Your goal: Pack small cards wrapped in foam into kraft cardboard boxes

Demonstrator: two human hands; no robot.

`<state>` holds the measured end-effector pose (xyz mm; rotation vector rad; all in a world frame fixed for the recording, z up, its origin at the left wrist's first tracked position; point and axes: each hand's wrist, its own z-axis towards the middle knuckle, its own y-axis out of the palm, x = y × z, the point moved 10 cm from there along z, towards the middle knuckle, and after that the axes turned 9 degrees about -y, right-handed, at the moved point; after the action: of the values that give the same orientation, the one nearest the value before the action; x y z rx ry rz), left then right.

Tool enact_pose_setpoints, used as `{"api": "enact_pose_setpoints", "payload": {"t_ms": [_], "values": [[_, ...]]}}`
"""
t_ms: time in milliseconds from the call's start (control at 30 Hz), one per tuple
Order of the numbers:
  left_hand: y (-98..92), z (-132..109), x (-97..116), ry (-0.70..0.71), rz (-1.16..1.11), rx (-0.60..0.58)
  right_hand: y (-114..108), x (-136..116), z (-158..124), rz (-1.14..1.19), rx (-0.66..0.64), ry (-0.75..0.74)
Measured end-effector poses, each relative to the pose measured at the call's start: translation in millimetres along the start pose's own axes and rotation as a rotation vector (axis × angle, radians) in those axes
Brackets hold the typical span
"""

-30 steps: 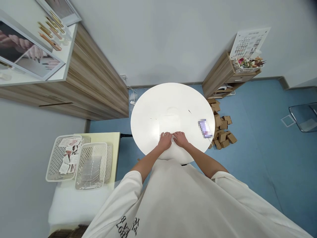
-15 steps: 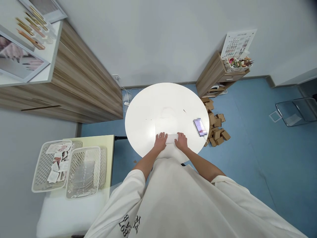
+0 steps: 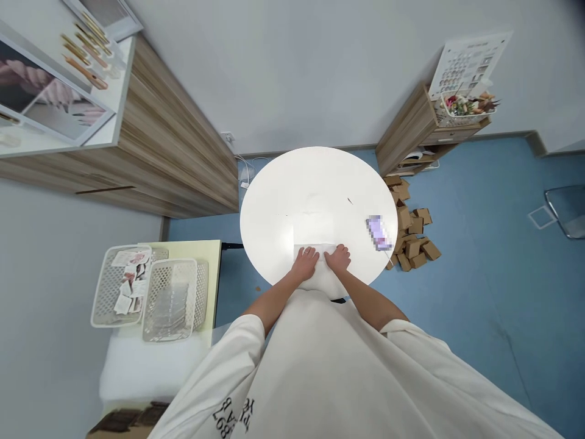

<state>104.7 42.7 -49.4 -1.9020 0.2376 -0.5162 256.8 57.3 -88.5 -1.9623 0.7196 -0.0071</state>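
Note:
Both my hands lie close together on a pale flat sheet (image 3: 319, 248) near the front edge of a round white table (image 3: 315, 183). My left hand (image 3: 306, 263) presses on the sheet with its fingers stretched flat; a ring shows on one finger. Beside it, almost touching, my right hand (image 3: 339, 257) also rests flat with its fingers extended. The sheet is nearly the same white as the tabletop, so its outline is faint and I cannot tell what it is made of.
A phone (image 3: 378, 232) lies on the table's right side with a cable running off the edge. Several small cardboard boxes (image 3: 411, 235) litter the blue floor at right. Two white baskets (image 3: 150, 292) sit on a yellow side table at left. Wooden cabinets stand at the wall.
My hands were spread apart on the sheet half a second ago and have come back together. The head view has shifted slightly.

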Motion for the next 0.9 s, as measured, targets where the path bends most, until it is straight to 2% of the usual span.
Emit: {"api": "enact_pose_setpoints", "payload": {"t_ms": [133,233,367,533,633,800,900], "values": [[8.3,-8,-2,-0.014,-0.002,-0.075,5,7,2,0.031,0.016,0.1],[10.8,-11,-5,-0.017,-0.029,-0.127,8,9,8,0.122,-0.003,0.092],[8.5,-10,-9,-0.017,-0.081,-0.156,8,0,9,0.299,-0.044,-0.021],[7.7,-11,-13,-0.015,-0.121,-0.18,5,-35,-3,0.326,-0.073,-0.268],[9.2,-14,-16,-0.01,-0.141,-0.187,9,-51,-11,0.309,-0.111,-0.346],[8.3,-22,-23,-0.048,-0.207,-0.118,12,-66,-18,0.227,-0.158,-0.426],[1.7,-25,-44,-0.248,-0.291,0.017,12,-72,-22,0.124,-0.172,-0.482]]}}
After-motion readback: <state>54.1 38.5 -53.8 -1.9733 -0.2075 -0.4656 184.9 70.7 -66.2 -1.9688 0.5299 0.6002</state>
